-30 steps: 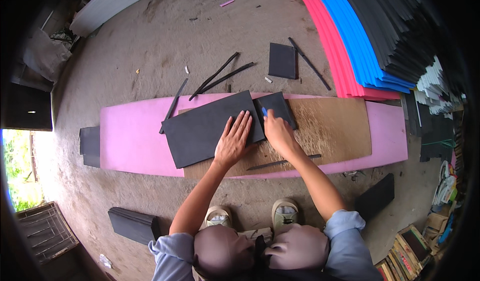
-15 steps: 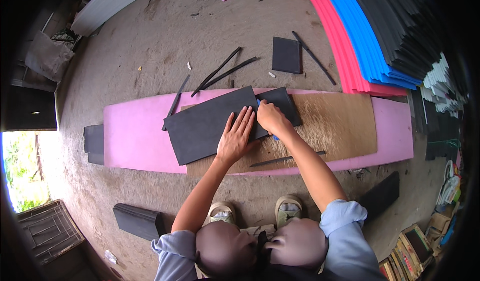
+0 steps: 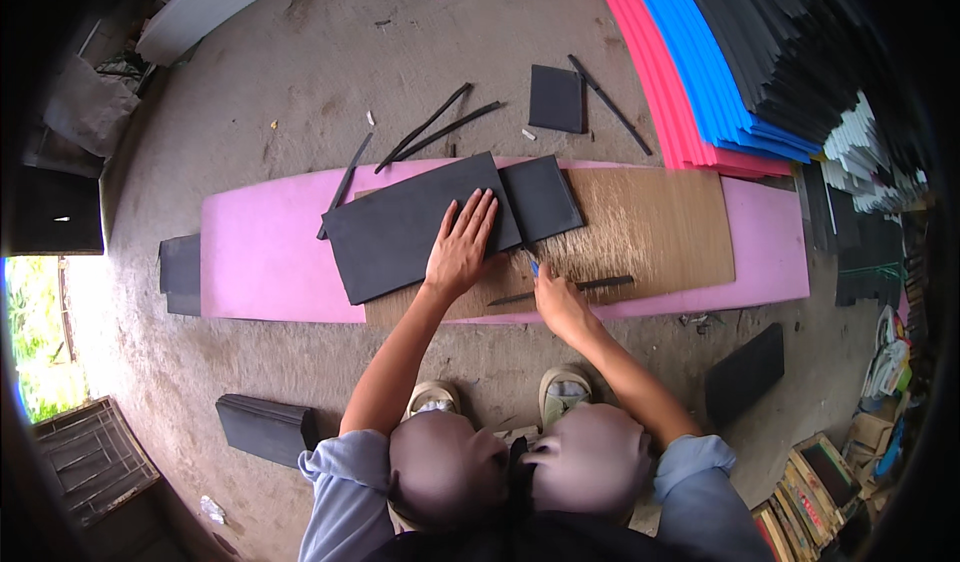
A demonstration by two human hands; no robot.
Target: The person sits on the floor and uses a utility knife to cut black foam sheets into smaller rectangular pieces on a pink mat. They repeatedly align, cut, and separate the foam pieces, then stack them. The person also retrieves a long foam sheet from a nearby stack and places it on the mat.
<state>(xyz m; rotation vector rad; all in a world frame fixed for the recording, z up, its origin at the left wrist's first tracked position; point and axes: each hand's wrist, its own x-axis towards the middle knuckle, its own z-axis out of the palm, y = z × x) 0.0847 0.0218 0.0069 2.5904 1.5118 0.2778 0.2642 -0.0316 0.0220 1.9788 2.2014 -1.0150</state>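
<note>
A large dark grey foam sheet (image 3: pixel 400 230) lies tilted on a brown scored board (image 3: pixel 650 230) that rests on a long pink foam slab (image 3: pixel 260 257). My left hand (image 3: pixel 462 247) presses flat on the sheet's right part, fingers spread. A smaller cut-off grey piece (image 3: pixel 542 197) lies just right of it. My right hand (image 3: pixel 558 299) sits at the board's near edge, closed around a blue-handled cutter (image 3: pixel 534 267) whose tip is at the lower end of the cut. A thin dark strip (image 3: pixel 565 290) lies beside that hand.
Thin black offcut strips (image 3: pixel 430 132) and a small grey square (image 3: pixel 556 98) lie on the concrete floor beyond the slab. Stacked pink, blue and dark foam sheets (image 3: pixel 720 72) fill the upper right. Dark foam blocks (image 3: pixel 262 428) (image 3: pixel 745 372) flank my sandalled feet.
My right hand has drawn the cutter toward me along the sheet, from its far edge to the near edge of the board. My left hand stayed pressed on the sheet.
</note>
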